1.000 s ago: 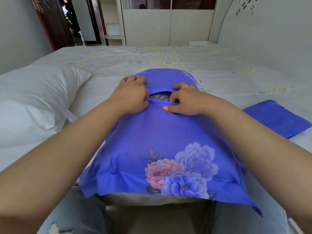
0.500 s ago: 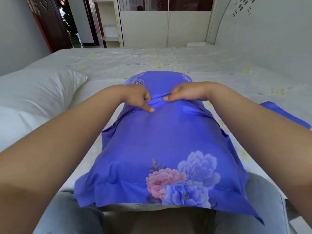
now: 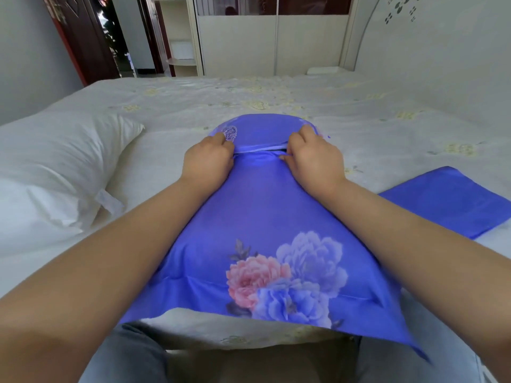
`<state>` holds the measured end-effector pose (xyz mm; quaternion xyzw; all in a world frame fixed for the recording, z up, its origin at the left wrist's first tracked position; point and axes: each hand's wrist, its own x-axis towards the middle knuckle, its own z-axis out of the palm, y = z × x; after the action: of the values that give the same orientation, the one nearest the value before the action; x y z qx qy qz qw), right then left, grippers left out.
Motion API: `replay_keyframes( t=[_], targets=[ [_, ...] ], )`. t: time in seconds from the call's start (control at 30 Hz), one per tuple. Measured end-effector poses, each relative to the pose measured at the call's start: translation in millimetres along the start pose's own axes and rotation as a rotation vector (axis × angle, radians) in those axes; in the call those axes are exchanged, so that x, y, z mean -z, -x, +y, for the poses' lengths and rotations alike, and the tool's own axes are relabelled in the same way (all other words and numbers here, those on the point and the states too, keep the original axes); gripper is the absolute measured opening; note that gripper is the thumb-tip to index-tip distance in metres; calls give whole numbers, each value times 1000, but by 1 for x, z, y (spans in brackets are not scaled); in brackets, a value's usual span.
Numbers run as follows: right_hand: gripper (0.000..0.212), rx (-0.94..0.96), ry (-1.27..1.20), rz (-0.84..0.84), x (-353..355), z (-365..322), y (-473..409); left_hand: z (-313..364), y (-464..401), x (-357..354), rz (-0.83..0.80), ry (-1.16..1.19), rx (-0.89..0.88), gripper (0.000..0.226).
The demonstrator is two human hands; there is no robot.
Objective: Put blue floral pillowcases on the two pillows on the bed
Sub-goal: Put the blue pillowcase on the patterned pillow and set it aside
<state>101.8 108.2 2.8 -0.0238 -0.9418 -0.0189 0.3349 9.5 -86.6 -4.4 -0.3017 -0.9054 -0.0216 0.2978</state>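
A pillow in a blue floral pillowcase (image 3: 257, 217) lies lengthwise in front of me on the bed, its flower print near my knees. My left hand (image 3: 208, 161) and my right hand (image 3: 312, 158) both grip the fabric at the overlap seam near its far end, a short gap apart. The pillow inside is fully covered. A bare white pillow (image 3: 52, 172) lies at the left. A second blue pillowcase (image 3: 445, 200) lies flat at the right.
The bed (image 3: 276, 98) has a pale sheet with faint yellow flowers and stretches far ahead. A dark wooden door (image 3: 80, 37) stands at the back left, a white wardrobe (image 3: 271, 40) at the back, and the headboard wall on the right.
The gap in the case that showed the pillow a second ago is closed. My hands came together at the seam, then moved apart along it toward the far end.
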Motion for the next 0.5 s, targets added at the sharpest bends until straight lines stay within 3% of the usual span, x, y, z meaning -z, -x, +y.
replay_keyframes(
  t=[0.13,0.17,0.23,0.33,0.5],
  targets=[
    [24,67,183,6,-14,2,13,-2,12,-5,-47,-210,-111,6],
    [22,48,256,-67,-10,1,14,0,12,-3,-112,-244,-88,8],
    [26,-53,371,-373,2,-2,11,4,7,2,-325,-316,6,25],
    [35,-113,440,-731,24,3,1,7,-5,12,-564,-375,84,28],
    [6,-91,473,-952,37,24,-9,-13,-12,16,-817,-228,30,7]
  ],
)
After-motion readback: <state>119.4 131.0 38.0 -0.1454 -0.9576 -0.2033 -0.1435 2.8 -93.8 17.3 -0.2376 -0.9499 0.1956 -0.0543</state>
